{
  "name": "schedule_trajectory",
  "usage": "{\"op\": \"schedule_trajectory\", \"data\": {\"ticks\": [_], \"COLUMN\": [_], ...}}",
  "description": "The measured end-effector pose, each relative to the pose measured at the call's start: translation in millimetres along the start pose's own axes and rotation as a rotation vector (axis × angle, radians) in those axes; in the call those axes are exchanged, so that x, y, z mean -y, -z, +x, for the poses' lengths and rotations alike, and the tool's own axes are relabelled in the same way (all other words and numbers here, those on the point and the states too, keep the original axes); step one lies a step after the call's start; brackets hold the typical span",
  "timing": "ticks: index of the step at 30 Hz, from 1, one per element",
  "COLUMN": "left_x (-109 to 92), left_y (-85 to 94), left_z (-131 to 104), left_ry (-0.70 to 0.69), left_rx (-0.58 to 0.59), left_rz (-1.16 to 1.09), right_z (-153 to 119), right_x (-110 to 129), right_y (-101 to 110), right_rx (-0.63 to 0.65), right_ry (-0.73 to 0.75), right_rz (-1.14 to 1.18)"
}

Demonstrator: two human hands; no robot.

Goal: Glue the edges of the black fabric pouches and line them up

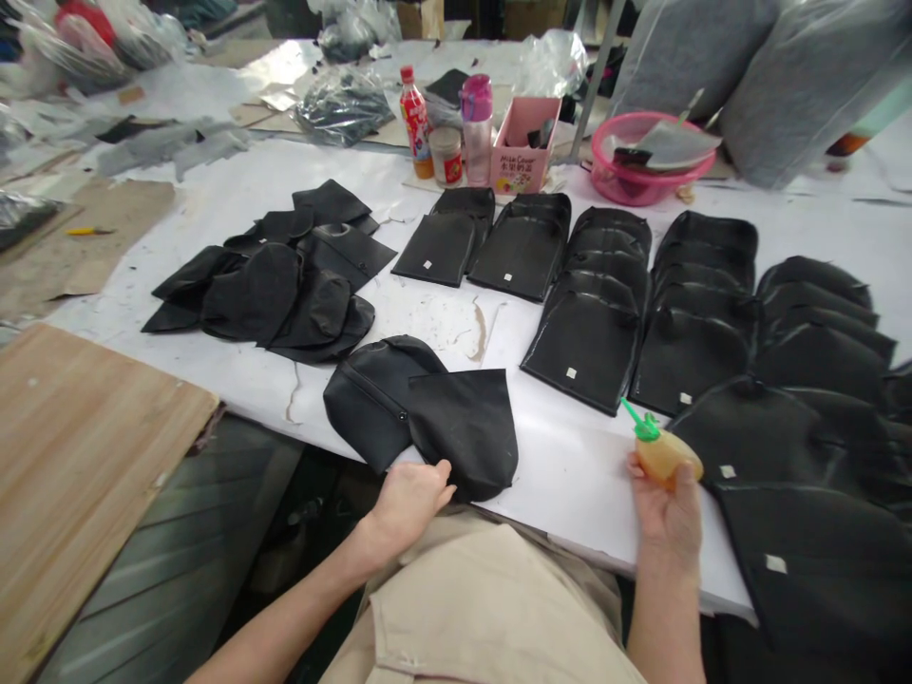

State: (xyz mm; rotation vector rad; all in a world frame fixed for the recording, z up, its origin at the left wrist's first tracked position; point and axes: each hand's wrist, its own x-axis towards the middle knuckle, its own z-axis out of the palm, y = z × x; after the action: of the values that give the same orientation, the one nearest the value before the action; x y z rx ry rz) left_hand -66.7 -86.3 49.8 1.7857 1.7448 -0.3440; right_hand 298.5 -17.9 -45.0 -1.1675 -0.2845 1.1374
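Note:
My right hand [666,508] is wrapped around a squeeze bottle [668,456] of amber glue with a green nozzle, tilted up to the left above the table. At the table's front edge, my left hand [414,494] is closed on the lower edge of a black leather piece [466,432]; its fingertips are hidden. That piece is rounded at the bottom and overlaps a black leather panel [381,394] with a zipper across it. A loose pile of black pieces [249,290] lies beyond, to the left.
Overlapping rows of black pieces [588,328] with small white tags cover the right side. Behind them stand a red-labelled bottle [414,123], a jar [446,157], a purple-lidded bottle [477,133], a pink box [523,142] and a pink basin [641,185]. A wooden board [92,475] is at left.

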Motion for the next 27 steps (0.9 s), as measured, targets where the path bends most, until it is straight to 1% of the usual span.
{"op": "schedule_trajectory", "data": {"ticks": [2,4,5,6,8,10,12,14,15,16,17,19,20,22,23,24,25,26,27], "left_x": [-7,-8,-7,-4,5,12,17,20,21,23,26,35,40,51,56,60,63,64,65], "left_y": [10.6,16.1,16.7,15.7,9.7,0.2,-7.1,-5.0,1.5,11.9,25.9,61.3,80.4,114.8,128.4,138.6,145.2,148.0,147.1], "left_z": [8,18,23,28,38,46,51,53,53,53,53,58,63,81,92,105,118,130,141], "left_ry": [-0.018,-0.086,-0.136,-0.197,-0.319,-0.396,-0.403,-0.388,-0.376,-0.358,-0.332,-0.234,-0.171,-0.038,0.027,0.087,0.142,0.176,0.192], "left_rx": [-0.06,-0.154,-0.182,-0.179,-0.128,-0.1,-0.119,-0.148,-0.175,-0.212,-0.263,-0.403,-0.493,-0.658,-0.715,-0.752,-0.775,-0.78,-0.781], "left_rz": [0.158,0.233,0.249,0.256,0.253,0.25,0.265,0.256,0.234,0.198,0.148,0.042,-0.015,-0.092,-0.115,-0.132,-0.154,-0.183,-0.222], "right_z": [-3,-3,-2,-1,3,5,4,1,0,-1,-1,2,4,8,10,10,10,9,8], "right_x": [0,-1,-1,-2,-4,-5,-6,-5,-5,-4,-4,-5,-6,-7,-8,-8,-8,-7,-6], "right_y": [-2,0,1,3,7,10,10,8,7,7,7,9,10,13,14,14,13,12,10], "right_rx": [-0.01,-0.012,-0.009,-0.004,0.002,0.004,0.027,0.062,0.077,0.085,0.085,0.071,0.062,0.043,0.039,0.038,0.042,0.047,0.05], "right_ry": [0.015,0.004,-0.008,-0.023,-0.04,-0.037,-0.026,-0.019,-0.017,-0.018,-0.019,-0.022,-0.025,-0.033,-0.037,-0.042,-0.046,-0.046,-0.045], "right_rz": [0.006,-0.005,-0.016,-0.027,-0.045,-0.058,-0.071,-0.078,-0.079,-0.08,-0.081,-0.085,-0.089,-0.097,-0.099,-0.102,-0.106,-0.109,-0.111]}}
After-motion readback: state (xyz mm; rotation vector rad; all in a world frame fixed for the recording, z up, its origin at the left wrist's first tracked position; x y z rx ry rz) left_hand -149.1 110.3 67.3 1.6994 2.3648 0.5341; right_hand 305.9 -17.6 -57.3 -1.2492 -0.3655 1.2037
